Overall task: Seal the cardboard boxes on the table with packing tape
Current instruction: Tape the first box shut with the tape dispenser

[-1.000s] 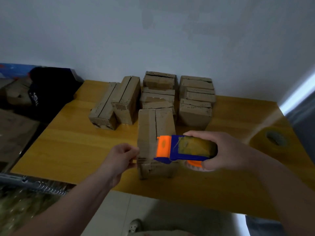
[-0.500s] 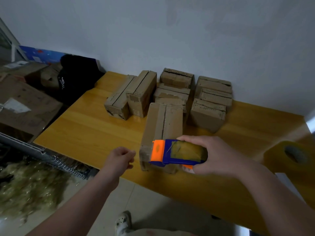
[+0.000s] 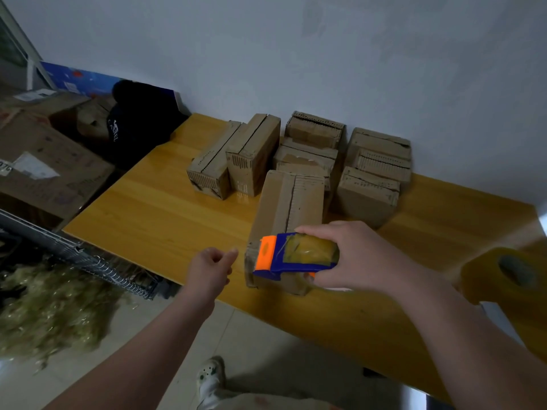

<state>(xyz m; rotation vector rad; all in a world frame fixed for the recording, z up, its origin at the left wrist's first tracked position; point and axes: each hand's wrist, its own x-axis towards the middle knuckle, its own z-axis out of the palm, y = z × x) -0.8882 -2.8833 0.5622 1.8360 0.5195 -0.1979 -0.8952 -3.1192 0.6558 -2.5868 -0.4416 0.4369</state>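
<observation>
A long cardboard box (image 3: 288, 202) lies on the wooden table (image 3: 154, 220), its near end at the front edge and a seam running along its top. My right hand (image 3: 364, 258) grips a blue and orange tape dispenser (image 3: 291, 255) with a yellowish tape roll, held over the near end of that box. My left hand (image 3: 210, 269) hovers just left of the box, fingers loosely curled, holding nothing and not touching the box. Several more cardboard boxes (image 3: 254, 153) stand grouped behind, near the wall.
A spare roll of yellowish tape (image 3: 509, 276) sits on the table at the right. Left of the table are large cardboard boxes (image 3: 50, 170), a black bag (image 3: 139, 128), a metal rack edge (image 3: 88, 258) and straw-like stuff on the floor. My shoe (image 3: 210, 377) is below.
My left hand has let go of the box's near left corner and drawn back to the left. The camera view has swung left; the dispenser stays over the box end.
</observation>
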